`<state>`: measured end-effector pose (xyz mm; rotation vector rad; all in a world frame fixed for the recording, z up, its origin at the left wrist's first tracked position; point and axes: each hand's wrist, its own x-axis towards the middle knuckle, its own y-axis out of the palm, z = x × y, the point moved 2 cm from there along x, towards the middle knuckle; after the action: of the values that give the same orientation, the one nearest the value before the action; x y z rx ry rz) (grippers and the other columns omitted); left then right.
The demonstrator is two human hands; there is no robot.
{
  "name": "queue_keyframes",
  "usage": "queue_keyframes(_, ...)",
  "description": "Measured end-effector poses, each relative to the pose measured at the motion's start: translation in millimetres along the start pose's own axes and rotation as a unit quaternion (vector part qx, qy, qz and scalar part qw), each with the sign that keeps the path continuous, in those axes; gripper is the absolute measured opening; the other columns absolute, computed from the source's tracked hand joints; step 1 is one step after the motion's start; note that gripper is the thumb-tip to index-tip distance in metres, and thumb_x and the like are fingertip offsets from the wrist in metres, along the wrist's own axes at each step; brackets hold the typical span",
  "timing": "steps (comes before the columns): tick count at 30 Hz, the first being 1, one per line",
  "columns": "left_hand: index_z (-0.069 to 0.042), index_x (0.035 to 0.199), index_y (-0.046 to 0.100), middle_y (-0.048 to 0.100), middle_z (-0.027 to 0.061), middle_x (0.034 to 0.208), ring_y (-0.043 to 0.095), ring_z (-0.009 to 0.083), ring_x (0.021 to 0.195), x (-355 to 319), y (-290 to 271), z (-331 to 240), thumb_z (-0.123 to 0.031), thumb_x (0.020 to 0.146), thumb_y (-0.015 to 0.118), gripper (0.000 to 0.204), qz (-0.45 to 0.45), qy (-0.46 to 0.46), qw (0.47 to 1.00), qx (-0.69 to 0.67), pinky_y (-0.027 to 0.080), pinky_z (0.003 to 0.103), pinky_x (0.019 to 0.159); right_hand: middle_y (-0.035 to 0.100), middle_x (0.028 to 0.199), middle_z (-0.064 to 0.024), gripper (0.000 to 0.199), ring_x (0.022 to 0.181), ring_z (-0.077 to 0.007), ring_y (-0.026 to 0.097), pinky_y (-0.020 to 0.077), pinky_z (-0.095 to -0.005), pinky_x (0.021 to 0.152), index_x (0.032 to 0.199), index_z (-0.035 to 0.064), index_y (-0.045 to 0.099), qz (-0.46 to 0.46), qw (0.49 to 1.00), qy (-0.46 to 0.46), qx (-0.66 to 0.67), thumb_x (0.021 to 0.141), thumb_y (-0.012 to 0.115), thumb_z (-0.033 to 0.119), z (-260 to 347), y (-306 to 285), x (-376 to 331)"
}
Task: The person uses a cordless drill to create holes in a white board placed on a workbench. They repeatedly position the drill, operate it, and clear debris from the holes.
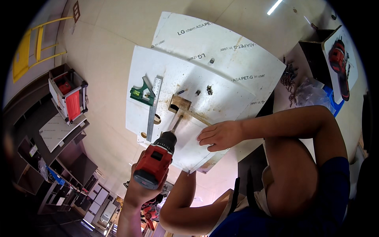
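Note:
My left hand [144,189] is wrapped round the grip of a red and black cordless drill [154,162]. The drill's long bit [177,123] slants toward the edge of a white panel [187,144], close to a bare tan wood block [181,103]. Whether the tip touches is not clear. My right hand [223,135] lies flat on this panel with its fingers stretched out, holding nothing. Underneath is a larger white board [233,104] with round holes along its left part. On it rests a combination square with a steel ruler [154,110] and green head [143,93].
Small metal fittings [209,90] and brown dust lie on the board. Another white sheet [185,29] is beyond it. At right, a second red drill [338,59] lies on a cabinet near plastic bags [314,94]. A red-grey crate [71,98] and dark shelving stand left.

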<state>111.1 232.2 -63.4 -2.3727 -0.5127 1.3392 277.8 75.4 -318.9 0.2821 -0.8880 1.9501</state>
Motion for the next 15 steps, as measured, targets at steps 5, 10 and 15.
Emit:
queue_keyframes(5, -0.004, 0.115, 0.065, 0.070, 0.0066, 0.101, 0.068, 0.0176, 0.087, -1.0, 0.9, 3.9, -0.006, 0.092, 0.072, 0.024, -0.009, 0.005, 1.000, 0.006, 0.054, 0.032, 0.078, 0.060, 0.132, -0.0146, 0.011, 0.136, -0.0342, 0.050, 0.0437, -0.0394, 0.114, 0.088, 0.0052, 0.065, 0.010, 1.000, -0.016, -0.022, 0.091, 0.062, 0.015, 0.9, -3.5, 0.5)
queue_keyframes(10, -0.004, 0.115, 0.065, 0.071, 0.0075, 0.100, 0.069, 0.0192, 0.088, -5.1, -0.2, 16.7, -0.007, 0.092, 0.072, 0.024, -0.003, 0.016, 0.999, 0.043, 0.054, 0.032, 0.078, 0.060, 0.131, -0.0140, 0.010, 0.136, -0.0341, 0.049, 0.0436, -0.0388, 0.114, 0.087, 0.0053, 0.065, 0.019, 0.999, -0.016, -0.021, 0.090, 0.062, 0.015, 1.6, -6.2, 1.9)
queue_keyframes(15, -0.004, 0.115, 0.065, 0.071, 0.0076, 0.100, 0.069, 0.0200, 0.088, -0.9, 0.7, 6.1, -0.007, 0.092, 0.071, 0.024, -0.001, 0.018, 0.999, 0.029, 0.054, 0.032, 0.079, 0.061, 0.133, -0.0139, 0.008, 0.136, -0.0333, 0.052, 0.0452, -0.0386, 0.114, 0.093, 0.0059, 0.065, 0.038, 0.999, -0.007, -0.017, 0.092, 0.064, 0.013, 2.1, -9.2, 2.1)
